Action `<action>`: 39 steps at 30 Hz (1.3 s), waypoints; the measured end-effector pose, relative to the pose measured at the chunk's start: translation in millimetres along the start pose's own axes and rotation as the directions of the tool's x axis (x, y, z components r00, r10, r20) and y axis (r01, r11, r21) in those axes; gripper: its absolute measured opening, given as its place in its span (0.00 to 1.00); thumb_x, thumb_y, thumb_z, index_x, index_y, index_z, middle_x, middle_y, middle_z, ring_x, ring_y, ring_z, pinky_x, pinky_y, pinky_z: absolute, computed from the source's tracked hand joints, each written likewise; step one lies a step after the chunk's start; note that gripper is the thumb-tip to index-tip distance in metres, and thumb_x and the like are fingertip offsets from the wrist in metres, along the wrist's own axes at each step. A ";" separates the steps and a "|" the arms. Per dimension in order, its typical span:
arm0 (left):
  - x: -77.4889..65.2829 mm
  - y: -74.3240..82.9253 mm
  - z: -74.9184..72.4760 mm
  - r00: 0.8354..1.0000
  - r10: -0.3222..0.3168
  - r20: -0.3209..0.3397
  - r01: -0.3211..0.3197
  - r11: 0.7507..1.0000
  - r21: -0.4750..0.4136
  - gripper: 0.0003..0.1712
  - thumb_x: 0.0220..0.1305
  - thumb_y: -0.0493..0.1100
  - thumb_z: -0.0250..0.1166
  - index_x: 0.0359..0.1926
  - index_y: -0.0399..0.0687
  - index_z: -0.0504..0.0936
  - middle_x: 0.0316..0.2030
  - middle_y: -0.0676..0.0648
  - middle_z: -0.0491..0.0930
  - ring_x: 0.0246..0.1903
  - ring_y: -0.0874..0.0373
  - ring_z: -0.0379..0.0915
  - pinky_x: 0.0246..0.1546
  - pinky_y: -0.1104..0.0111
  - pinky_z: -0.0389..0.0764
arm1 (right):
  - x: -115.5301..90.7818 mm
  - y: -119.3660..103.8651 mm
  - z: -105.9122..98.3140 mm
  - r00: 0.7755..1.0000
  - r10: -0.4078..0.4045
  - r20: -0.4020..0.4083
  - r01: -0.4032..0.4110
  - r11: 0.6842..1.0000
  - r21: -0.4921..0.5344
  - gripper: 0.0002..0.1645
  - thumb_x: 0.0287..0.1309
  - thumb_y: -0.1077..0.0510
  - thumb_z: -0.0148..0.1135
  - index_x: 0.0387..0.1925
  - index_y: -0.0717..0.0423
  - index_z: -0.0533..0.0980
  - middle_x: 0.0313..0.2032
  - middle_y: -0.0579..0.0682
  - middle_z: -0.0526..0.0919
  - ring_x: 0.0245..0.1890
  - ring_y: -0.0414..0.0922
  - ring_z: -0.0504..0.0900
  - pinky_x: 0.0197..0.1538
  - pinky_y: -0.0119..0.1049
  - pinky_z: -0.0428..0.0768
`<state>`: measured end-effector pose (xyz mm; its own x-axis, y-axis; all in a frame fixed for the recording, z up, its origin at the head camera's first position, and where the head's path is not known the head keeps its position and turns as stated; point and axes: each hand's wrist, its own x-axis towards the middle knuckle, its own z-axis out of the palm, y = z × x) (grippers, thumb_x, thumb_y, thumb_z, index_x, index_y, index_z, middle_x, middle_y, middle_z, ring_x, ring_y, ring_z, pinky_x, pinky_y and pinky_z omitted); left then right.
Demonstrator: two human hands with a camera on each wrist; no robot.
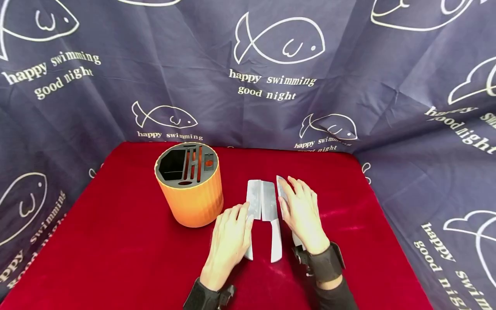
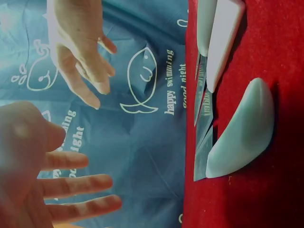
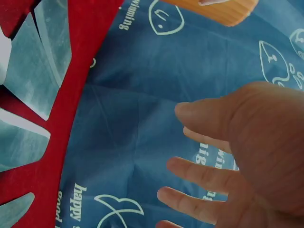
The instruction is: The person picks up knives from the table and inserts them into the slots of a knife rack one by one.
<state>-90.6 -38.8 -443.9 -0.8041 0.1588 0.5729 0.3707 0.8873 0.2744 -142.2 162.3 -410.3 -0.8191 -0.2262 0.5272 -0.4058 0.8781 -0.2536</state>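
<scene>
Two cleavers with pale handles lie side by side on the red cloth: the left cleaver (image 1: 253, 193) and the right cleaver (image 1: 269, 200). My left hand (image 1: 230, 230) hovers over the left cleaver's handle, fingers extended and holding nothing. In the left wrist view that hand (image 2: 28, 175) is clear of the handles, the nearest being a pale curved handle (image 2: 247, 130). To the right, my right hand (image 1: 304, 211) is above another knife (image 1: 281, 189) and hides much of it. The right wrist view shows this hand (image 3: 237, 156) with spread fingers, apart from the blades (image 3: 21, 142).
An orange ribbed knife holder (image 1: 197, 202) with a dark slotted top stands left of the knives. The red cloth (image 1: 116, 241) covers the table. Blue fabric (image 1: 217, 86) printed with fish and lettering hangs behind and at both sides.
</scene>
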 end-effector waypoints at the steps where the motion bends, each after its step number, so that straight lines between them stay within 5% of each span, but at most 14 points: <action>1: -0.4 0.0 -0.4 1.000 0.006 -0.006 -0.006 1.000 0.004 0.21 0.67 0.45 0.64 0.60 0.46 0.79 0.48 0.45 0.84 0.46 0.49 0.80 0.50 0.56 0.81 | 1.2 -0.5 0.8 1.000 -0.012 0.003 0.012 1.000 -0.005 0.29 0.59 0.62 0.68 0.63 0.53 0.76 0.62 0.63 0.77 0.63 0.65 0.73 0.64 0.64 0.70; 8: -4.4 -0.1 -3.4 0.997 0.068 -0.038 -0.067 0.997 0.032 0.17 0.69 0.46 0.61 0.55 0.46 0.82 0.41 0.47 0.84 0.38 0.51 0.79 0.40 0.60 0.81 | 10.7 -3.5 10.3 0.990 -0.141 0.016 0.142 0.987 -0.072 0.29 0.54 0.63 0.72 0.59 0.52 0.79 0.60 0.61 0.81 0.58 0.61 0.79 0.60 0.63 0.76; 21: -9.6 -1.5 -9.2 0.984 0.169 -0.052 -0.169 0.986 0.008 0.13 0.74 0.47 0.55 0.45 0.47 0.83 0.34 0.50 0.82 0.34 0.52 0.78 0.33 0.63 0.77 | 11.6 -18.8 28.8 0.935 -0.321 0.151 0.338 0.936 -0.100 0.33 0.50 0.63 0.76 0.59 0.47 0.77 0.56 0.54 0.83 0.55 0.54 0.82 0.52 0.52 0.82; 31: -14.3 -2.8 -11.7 0.976 0.212 -0.051 -0.212 0.977 0.004 0.11 0.71 0.46 0.58 0.43 0.46 0.84 0.30 0.51 0.82 0.32 0.53 0.77 0.33 0.63 0.77 | 0.2 -32.6 45.6 0.859 -0.455 0.234 0.489 0.865 -0.113 0.32 0.48 0.60 0.76 0.58 0.44 0.79 0.53 0.52 0.84 0.52 0.51 0.83 0.52 0.47 0.84; 39: -17.1 -3.0 -15.8 0.971 0.229 -0.069 -0.230 0.973 0.004 0.08 0.67 0.44 0.63 0.31 0.48 0.81 0.28 0.52 0.82 0.29 0.55 0.75 0.32 0.64 0.75 | -6.6 -36.8 55.2 0.744 -0.562 0.361 0.635 0.763 -0.120 0.23 0.52 0.58 0.73 0.53 0.43 0.83 0.52 0.46 0.85 0.53 0.46 0.81 0.54 0.40 0.82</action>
<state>-70.6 -51.0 -442.3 -0.6638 0.3281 0.6721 0.5436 0.8289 0.1323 -144.3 108.2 -449.2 -0.5276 -0.8141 0.2426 -0.7812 0.5772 0.2380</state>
